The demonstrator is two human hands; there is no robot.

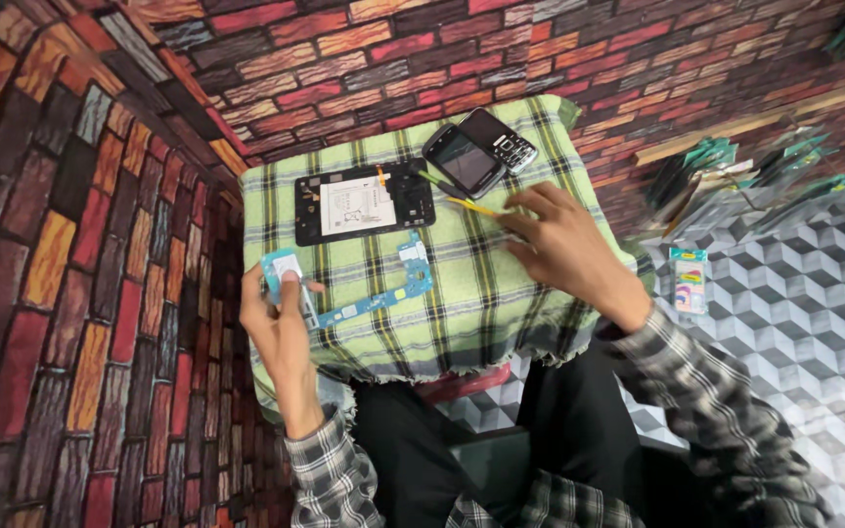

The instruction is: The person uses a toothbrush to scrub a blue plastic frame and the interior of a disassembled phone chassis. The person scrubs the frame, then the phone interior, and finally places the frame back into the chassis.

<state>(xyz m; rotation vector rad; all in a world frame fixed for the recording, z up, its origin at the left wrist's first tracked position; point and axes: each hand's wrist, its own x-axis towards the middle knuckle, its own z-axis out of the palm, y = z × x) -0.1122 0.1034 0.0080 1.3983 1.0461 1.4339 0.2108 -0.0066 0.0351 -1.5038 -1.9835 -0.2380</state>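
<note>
My left hand (281,328) holds a small light-blue part (281,267) with a white patch, at the left edge of the green plaid cloth (462,303). Just right of it a blue circuit board (388,288) lies on the cloth. My right hand (564,244) rests on the cloth to the right, its fingers touching a thin yellow-handled tool (471,205). An opened black phone body with a white battery (362,202) lies at the back left. A black touchscreen phone (462,159) and a black keypad phone (501,140) lie at the back.
The cloth covers a small raised stand between my knees. A brick-pattern wall surrounds it at left and behind. Packets of small parts (735,181) and a blister pack (689,279) lie on the cube-pattern floor to the right.
</note>
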